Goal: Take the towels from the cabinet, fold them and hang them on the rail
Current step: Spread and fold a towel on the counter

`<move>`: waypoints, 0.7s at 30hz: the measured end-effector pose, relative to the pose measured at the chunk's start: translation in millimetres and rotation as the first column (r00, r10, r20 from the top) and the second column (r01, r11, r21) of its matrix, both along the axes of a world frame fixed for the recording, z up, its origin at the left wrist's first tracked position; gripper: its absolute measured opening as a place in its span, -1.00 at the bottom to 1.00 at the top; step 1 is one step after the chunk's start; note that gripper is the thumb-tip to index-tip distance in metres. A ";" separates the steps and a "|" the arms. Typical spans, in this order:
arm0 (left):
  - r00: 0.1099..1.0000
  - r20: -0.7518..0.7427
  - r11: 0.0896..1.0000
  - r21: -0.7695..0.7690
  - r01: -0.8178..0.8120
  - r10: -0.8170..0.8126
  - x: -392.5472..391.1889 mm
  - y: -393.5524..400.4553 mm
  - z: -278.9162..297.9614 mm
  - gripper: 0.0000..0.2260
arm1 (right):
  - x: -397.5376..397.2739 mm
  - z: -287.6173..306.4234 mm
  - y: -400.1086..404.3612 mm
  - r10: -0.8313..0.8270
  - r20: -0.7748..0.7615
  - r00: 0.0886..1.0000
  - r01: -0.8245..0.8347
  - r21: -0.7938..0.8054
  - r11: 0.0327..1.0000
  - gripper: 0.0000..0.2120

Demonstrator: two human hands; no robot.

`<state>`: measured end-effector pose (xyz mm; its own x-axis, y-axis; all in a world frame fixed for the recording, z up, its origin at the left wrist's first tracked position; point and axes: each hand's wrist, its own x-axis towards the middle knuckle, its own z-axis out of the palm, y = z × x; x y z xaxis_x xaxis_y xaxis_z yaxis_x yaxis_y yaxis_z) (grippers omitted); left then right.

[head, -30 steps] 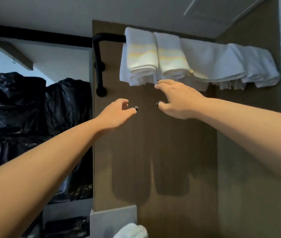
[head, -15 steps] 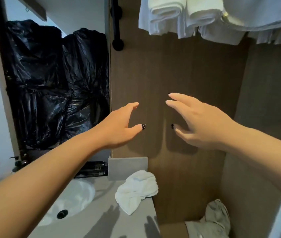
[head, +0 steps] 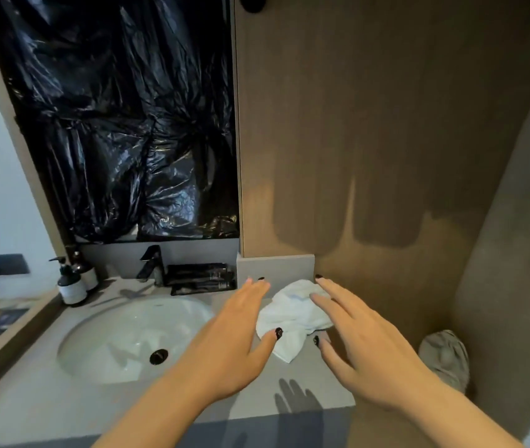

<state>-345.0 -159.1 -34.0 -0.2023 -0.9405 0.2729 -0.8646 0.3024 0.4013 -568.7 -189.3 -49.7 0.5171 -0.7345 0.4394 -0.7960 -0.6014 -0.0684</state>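
Observation:
A crumpled white towel lies on the grey counter to the right of the sink. My left hand hovers just left of the towel with straight, spread fingers. My right hand hovers over the towel's right side, fingers also spread, holding nothing. Only the black foot of the rail shows at the top edge; the hung towels are out of view.
A white sink with a black tap sits left of the towel. Two pump bottles stand at the far left, black packets behind the sink. Black plastic covers the mirror. A grey cloth bundle lies low on the right by the wooden wall.
The view has dropped from the rail with its hung towels down to the counter. Both hands came down from the rail and now hover around the crumpled towel.

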 end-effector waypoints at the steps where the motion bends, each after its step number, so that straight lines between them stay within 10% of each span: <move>1: 1.000 0.009 1.000 0.008 0.008 -0.008 3.7 -1.5 -7.7 -0.39 | 4.5 -8.5 -1.9 0.002 -0.023 1.000 -0.002 0.015 1.000 -0.48; 11: 0.994 -0.058 0.988 0.119 0.098 -0.091 49.5 -41.2 -72.0 -0.42 | 14.7 -60.2 -39.0 0.018 -0.308 0.951 0.025 0.133 0.991 -0.37; 21: 0.972 -0.235 0.968 0.242 0.061 -0.002 61.7 -102.4 -140.8 -0.45 | 26.4 -115.7 -100.6 -0.262 0.080 0.962 0.214 0.373 0.903 -0.45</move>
<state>-283.3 -261.5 -174.8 -0.1917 -0.9785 0.0765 -0.7309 0.1943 0.6542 -542.2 -289.9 -165.3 0.2650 -0.9484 0.1739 -0.8830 -0.3112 -0.3514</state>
